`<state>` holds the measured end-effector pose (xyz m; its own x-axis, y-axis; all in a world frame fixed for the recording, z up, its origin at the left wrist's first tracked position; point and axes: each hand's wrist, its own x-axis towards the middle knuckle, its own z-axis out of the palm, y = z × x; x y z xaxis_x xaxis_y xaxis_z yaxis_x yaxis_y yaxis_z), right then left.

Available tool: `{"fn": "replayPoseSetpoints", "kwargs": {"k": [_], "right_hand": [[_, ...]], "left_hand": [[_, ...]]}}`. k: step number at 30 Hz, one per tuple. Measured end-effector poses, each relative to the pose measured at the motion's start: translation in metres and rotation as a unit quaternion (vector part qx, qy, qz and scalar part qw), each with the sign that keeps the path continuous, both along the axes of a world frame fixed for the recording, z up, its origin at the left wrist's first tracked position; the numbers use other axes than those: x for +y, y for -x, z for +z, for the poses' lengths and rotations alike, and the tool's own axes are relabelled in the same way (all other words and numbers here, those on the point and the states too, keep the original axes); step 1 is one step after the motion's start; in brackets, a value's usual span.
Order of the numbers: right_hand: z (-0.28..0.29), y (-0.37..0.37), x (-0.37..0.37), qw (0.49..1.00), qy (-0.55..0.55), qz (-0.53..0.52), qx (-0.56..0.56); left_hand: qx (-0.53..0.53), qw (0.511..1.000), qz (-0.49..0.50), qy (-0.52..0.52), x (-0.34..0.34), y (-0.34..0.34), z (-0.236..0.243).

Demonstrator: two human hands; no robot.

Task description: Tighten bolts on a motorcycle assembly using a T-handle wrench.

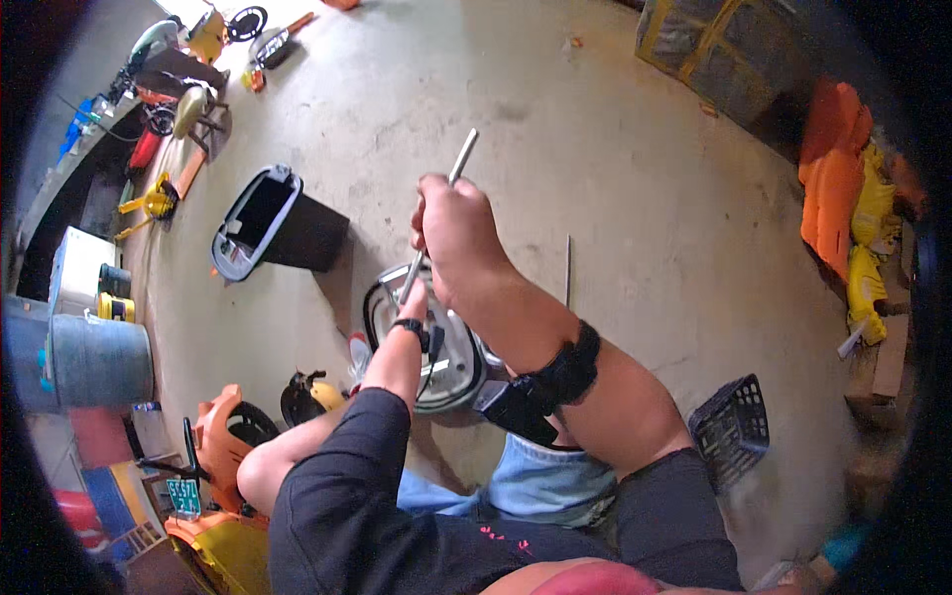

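My right hand is closed round the middle of a slim metal rod, whose far end sticks out past my fist. The rod slants down and left to my left hand, which grips near its lower end; those fingers are partly hidden. Under my hands, on the floor, lies a rounded grey shell-like part with a dark rim. My forearms cover much of it, and its inside is hard to make out. A second thin rod lies on the floor beyond my right forearm.
A dark bin with a grey rim lies ahead left. A black plastic crate sits at right. Blue-grey tubs and orange-yellow machine parts line the left. Orange panels and wrapped boxes stand far right.
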<state>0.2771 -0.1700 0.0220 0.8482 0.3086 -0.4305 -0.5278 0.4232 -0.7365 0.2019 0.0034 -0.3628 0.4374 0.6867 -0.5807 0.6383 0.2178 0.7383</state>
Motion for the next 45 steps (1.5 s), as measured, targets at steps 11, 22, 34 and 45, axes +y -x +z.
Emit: {"fn": "replayPoseSetpoints", "kwargs": {"k": [11, 22, 34, 45], "right_hand": [[0.003, 0.005, 0.006, 1.000, 0.017, 0.005, -0.006], [-0.002, 0.006, 0.009, 0.999, -0.036, -0.014, -0.008], [0.004, 0.004, 0.006, 0.999, -0.029, 0.001, 0.017], [0.001, 0.000, 0.001, 0.999, -0.035, 0.012, 0.015]], "left_hand": [[0.007, 1.000, 0.009, 0.011, -0.001, 0.014, 0.005], [0.008, 0.999, 0.018, 0.026, -0.001, 0.025, 0.012], [0.006, 0.999, 0.030, 0.029, 0.004, 0.029, 0.003], [0.006, 0.999, 0.028, 0.031, 0.002, 0.026, 0.004]]}}
